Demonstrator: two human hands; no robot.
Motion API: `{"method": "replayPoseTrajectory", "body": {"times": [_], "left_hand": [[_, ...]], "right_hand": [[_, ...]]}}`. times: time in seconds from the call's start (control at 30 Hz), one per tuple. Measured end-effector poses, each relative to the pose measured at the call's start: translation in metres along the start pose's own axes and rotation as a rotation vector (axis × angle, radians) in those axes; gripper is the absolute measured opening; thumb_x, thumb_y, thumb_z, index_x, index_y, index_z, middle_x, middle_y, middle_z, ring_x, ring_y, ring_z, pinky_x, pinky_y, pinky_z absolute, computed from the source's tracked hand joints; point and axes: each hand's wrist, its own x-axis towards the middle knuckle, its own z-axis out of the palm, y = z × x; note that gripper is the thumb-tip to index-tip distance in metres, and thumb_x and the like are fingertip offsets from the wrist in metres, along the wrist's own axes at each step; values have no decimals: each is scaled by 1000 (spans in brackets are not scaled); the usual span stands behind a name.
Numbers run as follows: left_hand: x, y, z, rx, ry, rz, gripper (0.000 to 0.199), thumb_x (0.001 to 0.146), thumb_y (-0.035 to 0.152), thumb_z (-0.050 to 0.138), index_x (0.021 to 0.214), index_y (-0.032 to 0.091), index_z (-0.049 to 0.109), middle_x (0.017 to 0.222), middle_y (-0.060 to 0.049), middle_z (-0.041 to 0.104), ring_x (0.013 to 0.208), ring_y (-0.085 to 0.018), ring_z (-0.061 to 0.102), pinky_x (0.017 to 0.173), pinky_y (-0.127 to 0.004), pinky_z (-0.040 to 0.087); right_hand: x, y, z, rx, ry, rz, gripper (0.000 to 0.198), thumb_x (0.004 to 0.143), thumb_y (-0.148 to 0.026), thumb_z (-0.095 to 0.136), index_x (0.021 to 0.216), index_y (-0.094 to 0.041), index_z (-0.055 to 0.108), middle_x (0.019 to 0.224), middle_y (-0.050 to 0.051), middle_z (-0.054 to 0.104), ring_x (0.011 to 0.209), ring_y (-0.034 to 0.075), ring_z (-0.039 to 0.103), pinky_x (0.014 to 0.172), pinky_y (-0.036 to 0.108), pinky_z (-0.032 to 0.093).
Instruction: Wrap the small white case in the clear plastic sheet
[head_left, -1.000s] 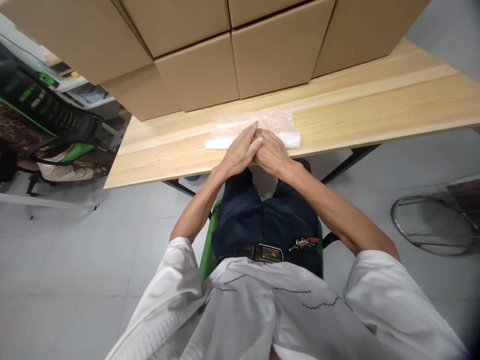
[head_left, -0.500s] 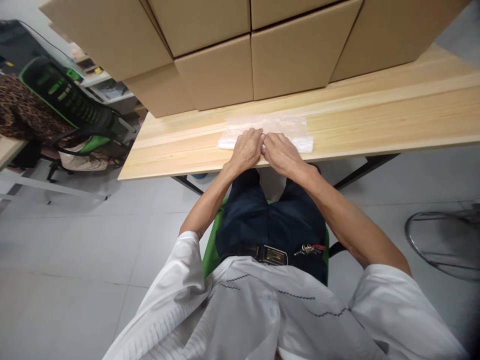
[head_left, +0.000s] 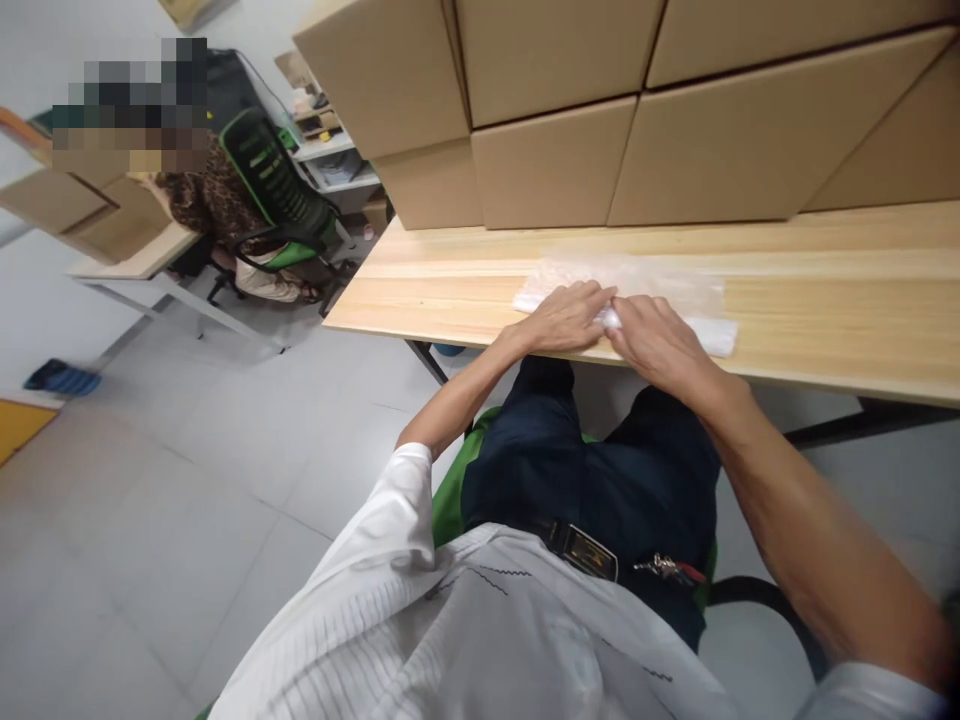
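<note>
Along the front of the wooden table [head_left: 832, 300], between you and the cardboard boxes [head_left: 555, 165], lies the plastic sheet [head_left: 656, 272], presumably placed there for easy reach from your seat; your left hand [head_left: 570, 316] and right hand [head_left: 658, 338] meet at its middle, fingers curled down and grasping the near edge, probably to keep it gathered evenly against the wood. Far part: thin, translucent, lightly wrinkled, lying flat; near part: a whiter, denser band, rolled or folded (you cannot tell which), its ends showing beyond both hands
</note>
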Motion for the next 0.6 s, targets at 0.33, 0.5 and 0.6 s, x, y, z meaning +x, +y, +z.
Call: {"method": "replayPoseTrajectory", "body": {"times": [0.33, 0.5, 0.6], "left_hand": [[13, 19, 17, 99, 98, -14, 65, 118, 13, 54, 182, 16, 65, 166, -29, 78, 157, -46, 74, 129, -63, 58], [13, 19, 11, 98, 80, -81, 59, 118, 10, 60, 177, 17, 68, 165, -28, 77, 154, -44, 75, 125, -58, 58], [12, 21, 5, 96, 81, -106, 55, 118, 9, 60, 171, 17, 70, 164, -28, 77, 152, -44, 75, 122, -56, 59]], "right_hand": [[5, 9, 2, -86, 11, -16, 45, 113, -31, 49, 140, -16, 82, 131, 30, 83, 126, 51, 73, 117, 67, 65], [7, 9, 0, -11, 27, 36, 44, 110, -27, 55, 145, -21, 82, 132, 25, 83, 130, 49, 73, 120, 67, 63], [9, 7, -3, 48, 17, 58, 52, 107, -24, 56, 153, -18, 80, 138, 24, 82, 135, 48, 72, 124, 68, 62]]}}
